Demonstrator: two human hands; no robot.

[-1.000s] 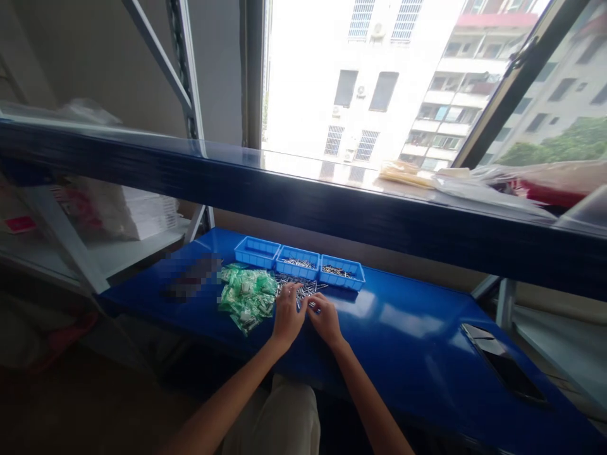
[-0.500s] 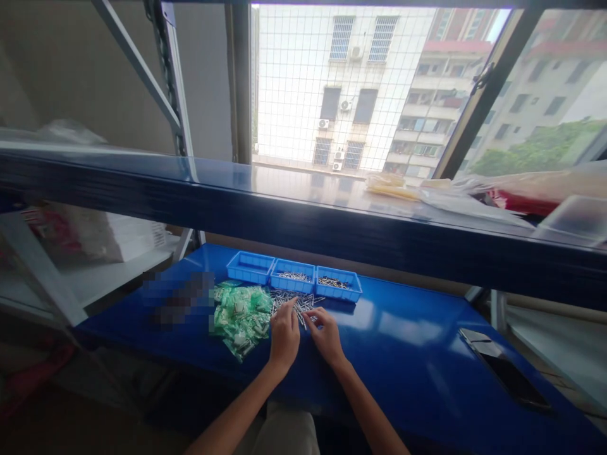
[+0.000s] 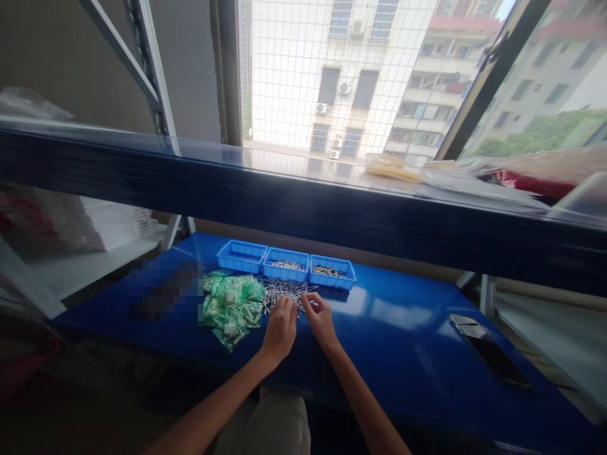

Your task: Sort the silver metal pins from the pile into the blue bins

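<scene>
Thin silver metal pieces like long screws or nails lie in a loose pile [image 3: 284, 289] on the blue table. At the near edge of this pile is my left hand [image 3: 281, 328], its fingers curled together and pointing down. My right hand [image 3: 320, 321] is just to its right, thumb and forefinger pinched at the pile's right side. Whatever either hand grips is too small to make out. A heap of green plastic packets [image 3: 232, 306] with small pieces inside lies left of my left hand.
Behind the pile stand three joined blue bins: the left bin [image 3: 241, 256] shows no pieces, while the middle bin [image 3: 285, 264] and right bin [image 3: 332, 273] hold thin metal pieces. A phone [image 3: 488, 351] lies at the right. A blue shelf beam [image 3: 284, 205] crosses above the table.
My left forefinger, stretched out before, is now curled in with the other fingers. My right thumb and forefinger have drawn closer together. The camera view has shifted slightly.
</scene>
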